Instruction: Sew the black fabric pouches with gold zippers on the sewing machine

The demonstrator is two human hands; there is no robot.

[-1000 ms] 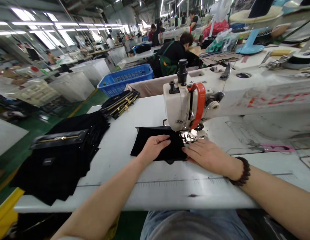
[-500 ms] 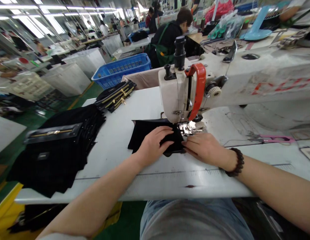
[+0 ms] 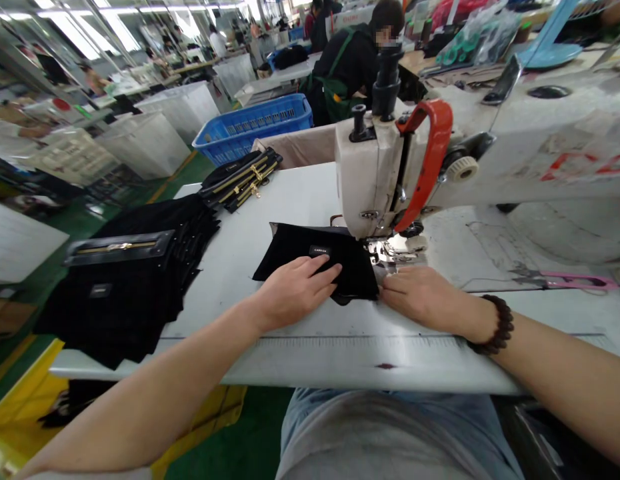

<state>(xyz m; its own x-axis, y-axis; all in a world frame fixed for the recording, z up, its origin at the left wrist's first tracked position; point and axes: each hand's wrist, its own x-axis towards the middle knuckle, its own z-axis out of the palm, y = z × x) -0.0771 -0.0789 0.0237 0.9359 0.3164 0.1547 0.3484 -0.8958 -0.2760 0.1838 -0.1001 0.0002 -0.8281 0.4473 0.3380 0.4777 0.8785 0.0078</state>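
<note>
A black fabric piece [image 3: 290, 247] with a small dark label [image 3: 319, 251] lies on the white sewing table, its right edge beside the presser foot [image 3: 390, 252] of the sewing machine [image 3: 363, 183]. My left hand [image 3: 301, 288] rests open on it, fingers laid out just below the label. At the fabric's lower right corner, my right hand [image 3: 423, 293] has its fingers pressed together on the edge, close to the presser foot. The underside of the fabric and the right thumb are hidden.
Left on the table is a stack of black fabric pieces [image 3: 135, 287]; behind it lie black pieces with gold zippers [image 3: 245, 180]. Pink-handled thread snips [image 3: 565, 279] lie right. A blue basket [image 3: 255, 127] and a co-worker [image 3: 340, 67] are beyond. A yellow crate [image 3: 205, 417] sits below.
My left hand has slid left and lower across the fabric, uncovering the label. My right hand stays by the corner. The whole view has shifted slightly.
</note>
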